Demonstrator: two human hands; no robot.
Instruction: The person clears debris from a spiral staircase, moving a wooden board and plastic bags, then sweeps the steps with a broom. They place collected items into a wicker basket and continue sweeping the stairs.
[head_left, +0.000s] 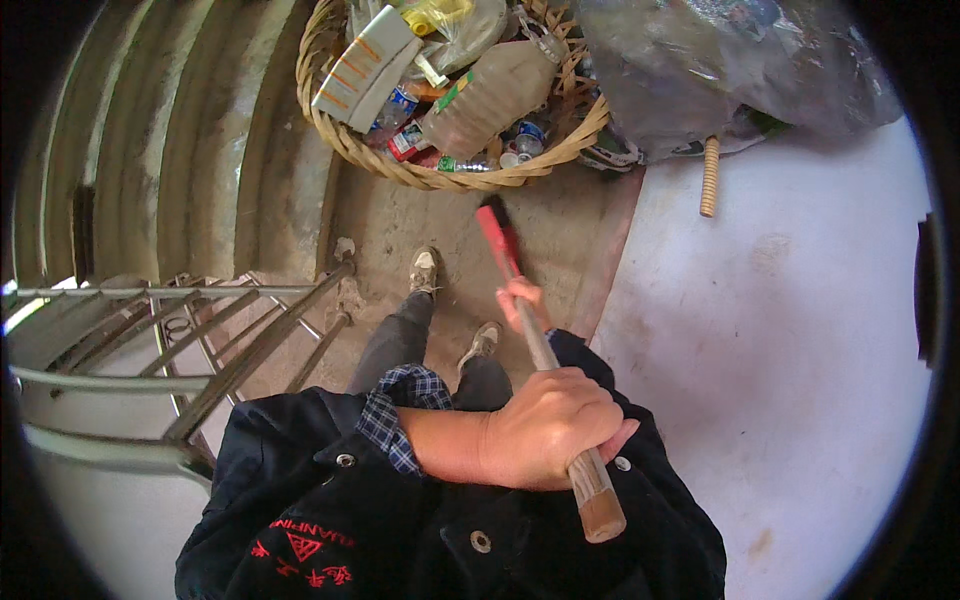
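A broom or brush with a wooden handle (538, 335) and a red head piece (496, 232) slants across the view, its dark end near the concrete floor just below the basket. My left hand (555, 431) grips the handle close to its butt end, in front of my dark jacket. Lower down the shaft, near the red part, my right hand (520, 300) is closed around it. Beyond the dark end stands a woven basket (420, 176), which holds a large clear plastic bottle (491, 97), a white carton (366, 67), smaller bottles and plastic wrappings.
Concrete stairs (202, 135) rise at the upper left beside a metal railing (255, 352). A stuffed translucent plastic bag (675, 82) lies against the pale wall (750, 360) at the right, with a ribbed rod (709, 176) jutting below it. My shoes (424, 268) are on the floor.
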